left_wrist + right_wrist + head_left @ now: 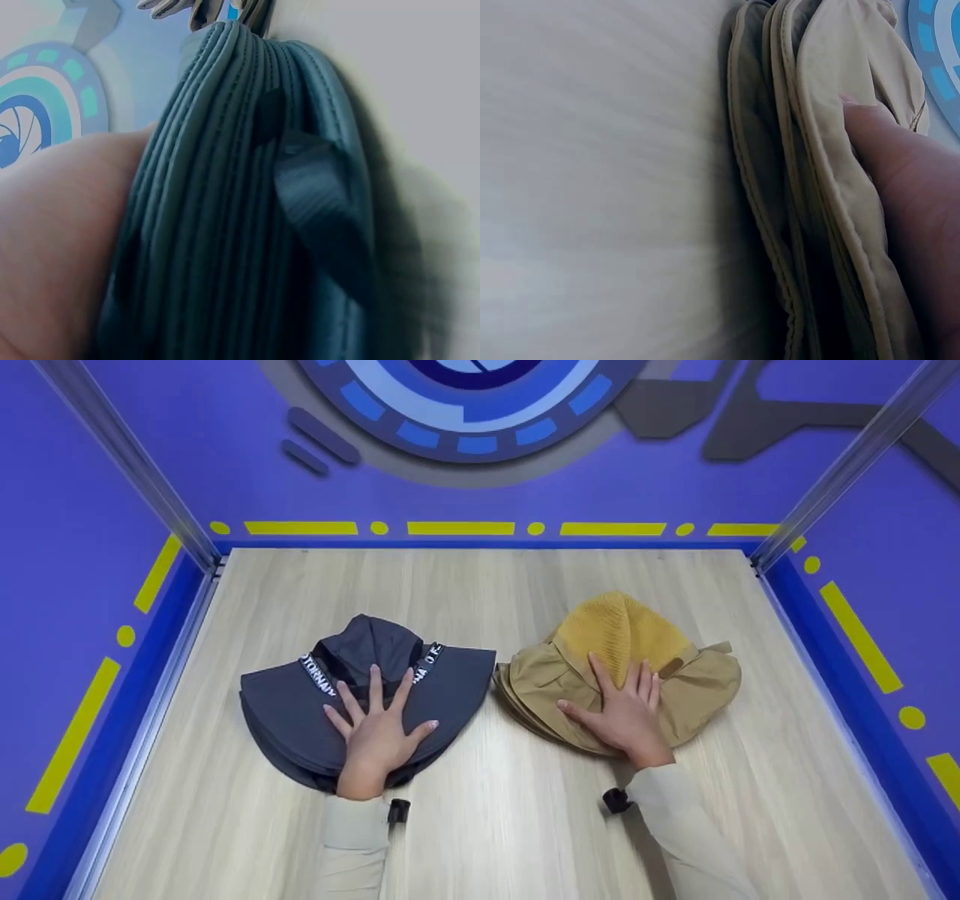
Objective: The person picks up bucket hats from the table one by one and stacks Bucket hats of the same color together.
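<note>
My left hand (375, 739) rests with its fingers spread on a dark grey bucket hat (281, 709) that carries a lettered band. Several stitched brim layers (217, 187) lie pressed together in the left wrist view, with a dark strap (319, 202) hanging from them. On the right, my right hand (626, 716) lies flat over a tan hat (705, 697) with a mustard corduroy crown (622, 626). Layered tan brims (817, 150) show in the right wrist view, the thumb (885, 142) lying along the top one.
The hats sit side by side on a pale wood-grain table (480, 825). Blue panels with yellow dashes (461, 528) enclose it at the back and sides, with metal posts (135, 465) at the corners. A small black device (616, 801) is at the right wrist.
</note>
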Available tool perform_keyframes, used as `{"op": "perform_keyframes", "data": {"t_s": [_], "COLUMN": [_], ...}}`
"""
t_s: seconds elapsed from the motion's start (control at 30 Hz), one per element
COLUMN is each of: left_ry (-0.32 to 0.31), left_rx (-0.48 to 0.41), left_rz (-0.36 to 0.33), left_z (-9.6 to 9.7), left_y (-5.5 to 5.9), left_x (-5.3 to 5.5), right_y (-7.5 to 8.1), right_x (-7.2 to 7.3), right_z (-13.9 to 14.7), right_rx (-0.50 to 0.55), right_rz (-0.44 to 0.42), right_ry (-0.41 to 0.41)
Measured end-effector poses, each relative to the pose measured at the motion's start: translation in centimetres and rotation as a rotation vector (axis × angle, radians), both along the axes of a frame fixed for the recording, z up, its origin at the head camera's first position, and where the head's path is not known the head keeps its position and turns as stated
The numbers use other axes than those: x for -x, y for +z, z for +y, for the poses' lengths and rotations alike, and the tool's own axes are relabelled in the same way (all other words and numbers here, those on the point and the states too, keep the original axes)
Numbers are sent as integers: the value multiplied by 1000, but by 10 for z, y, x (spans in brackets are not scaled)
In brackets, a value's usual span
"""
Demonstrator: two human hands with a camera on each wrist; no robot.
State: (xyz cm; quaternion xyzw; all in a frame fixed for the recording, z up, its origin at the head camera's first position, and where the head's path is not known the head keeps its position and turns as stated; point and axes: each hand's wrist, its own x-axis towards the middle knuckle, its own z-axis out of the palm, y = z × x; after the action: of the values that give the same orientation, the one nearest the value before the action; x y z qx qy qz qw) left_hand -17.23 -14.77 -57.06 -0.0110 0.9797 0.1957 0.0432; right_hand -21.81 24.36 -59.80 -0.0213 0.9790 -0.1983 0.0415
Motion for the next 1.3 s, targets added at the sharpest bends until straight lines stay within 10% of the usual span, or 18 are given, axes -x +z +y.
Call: {"op": "perform_keyframes", "data": {"t_s": [1.3], "left_ry": [6], "left_rx": [-2], "left_rz": [-15], "left_z": [0], "left_y": [0], "left_x": [2], "right_y": [-2], "right_x": [0], "right_z": [3], "right_rx": [40], "right_rz": [20], "right_ry": [-3]}}
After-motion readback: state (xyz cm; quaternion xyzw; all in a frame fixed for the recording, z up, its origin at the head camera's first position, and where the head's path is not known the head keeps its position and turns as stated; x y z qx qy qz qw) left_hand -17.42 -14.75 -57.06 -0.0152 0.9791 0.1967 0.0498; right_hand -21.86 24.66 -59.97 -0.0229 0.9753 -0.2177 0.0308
